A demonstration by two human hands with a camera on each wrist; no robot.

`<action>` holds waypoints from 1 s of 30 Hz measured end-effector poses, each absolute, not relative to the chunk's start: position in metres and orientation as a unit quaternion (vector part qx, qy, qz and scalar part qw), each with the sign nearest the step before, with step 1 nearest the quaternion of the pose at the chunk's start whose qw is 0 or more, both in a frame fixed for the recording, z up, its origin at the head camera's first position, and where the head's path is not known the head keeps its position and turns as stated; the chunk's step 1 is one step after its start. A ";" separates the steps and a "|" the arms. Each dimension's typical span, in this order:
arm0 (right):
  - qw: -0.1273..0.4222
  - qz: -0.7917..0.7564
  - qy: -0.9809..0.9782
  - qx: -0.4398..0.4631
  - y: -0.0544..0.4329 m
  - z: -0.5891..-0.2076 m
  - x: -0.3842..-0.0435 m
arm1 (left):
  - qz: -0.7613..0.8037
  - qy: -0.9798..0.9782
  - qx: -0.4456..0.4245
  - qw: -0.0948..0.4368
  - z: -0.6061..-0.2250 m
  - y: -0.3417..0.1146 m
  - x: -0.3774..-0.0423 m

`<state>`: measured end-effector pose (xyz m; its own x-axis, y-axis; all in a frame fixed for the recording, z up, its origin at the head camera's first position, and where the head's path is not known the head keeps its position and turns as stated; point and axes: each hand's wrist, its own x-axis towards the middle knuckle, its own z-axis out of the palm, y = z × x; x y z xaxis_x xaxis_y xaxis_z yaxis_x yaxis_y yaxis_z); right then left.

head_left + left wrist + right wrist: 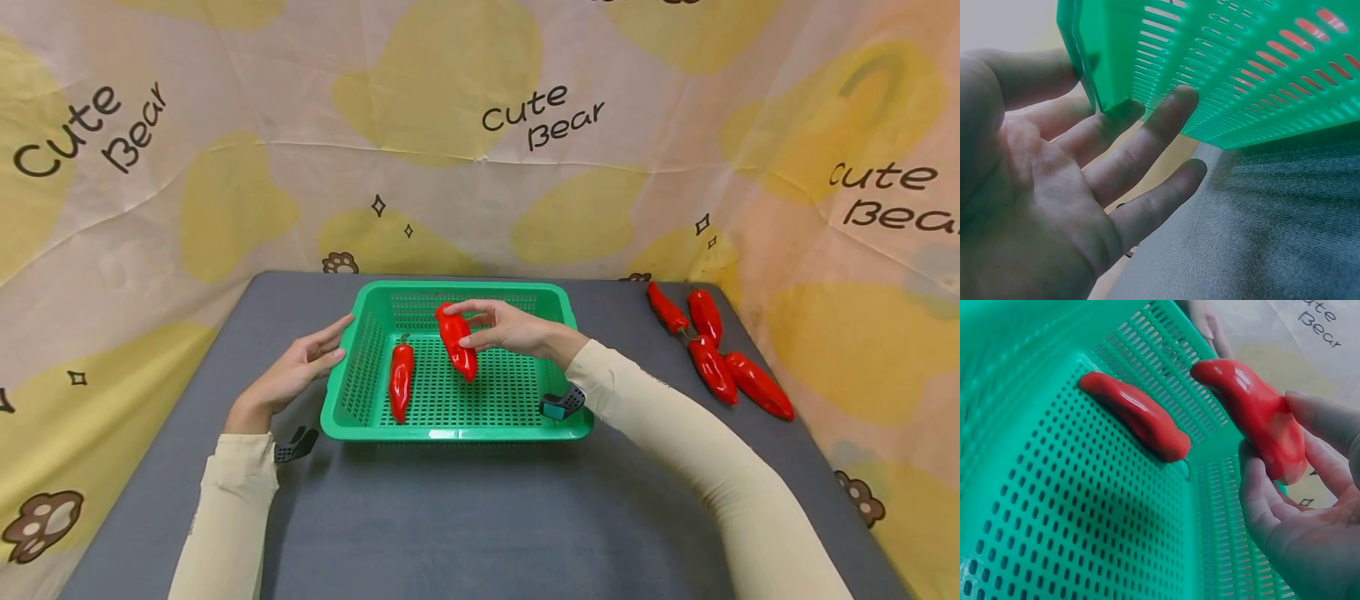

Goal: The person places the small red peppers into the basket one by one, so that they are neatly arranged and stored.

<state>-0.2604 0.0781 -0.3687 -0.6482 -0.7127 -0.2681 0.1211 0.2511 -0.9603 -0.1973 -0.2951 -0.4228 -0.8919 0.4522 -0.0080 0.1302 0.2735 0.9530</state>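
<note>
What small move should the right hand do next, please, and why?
I would probably lower the held pepper gently into the green basket, beside the lying pepper. The right hand pinches it above the basket's bottom, where bare space shows, and the left hand touches the basket.

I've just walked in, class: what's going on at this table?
A person's right hand holds a red pepper over a green basket, where a second pepper already lies. Their left hand touches the basket's left side. Four more peppers lie on the table, off to the right.
</note>
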 end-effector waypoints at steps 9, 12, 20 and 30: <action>0.379 -0.568 0.697 -0.218 0.065 -0.375 -0.258 | 0.550 0.803 0.183 0.135 -0.423 -0.296 -0.196; 0.384 -0.566 0.697 -0.216 0.061 -0.377 -0.258 | 0.548 0.805 0.184 0.133 -0.423 -0.296 -0.196; 0.385 -0.555 0.705 -0.217 0.053 -0.380 -0.257 | 0.553 0.800 0.196 0.125 -0.419 -0.295 -0.196; 0.392 -0.507 0.741 -0.199 0.038 -0.383 -0.256 | 0.546 0.806 0.191 0.127 -0.421 -0.293 -0.196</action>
<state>-0.2560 0.0380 -0.3827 -0.6134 -0.6925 -0.3797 0.1036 0.4060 -0.9080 -0.1957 -0.2933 -0.4207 -0.8953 0.4455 0.0042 0.1689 0.3304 0.9286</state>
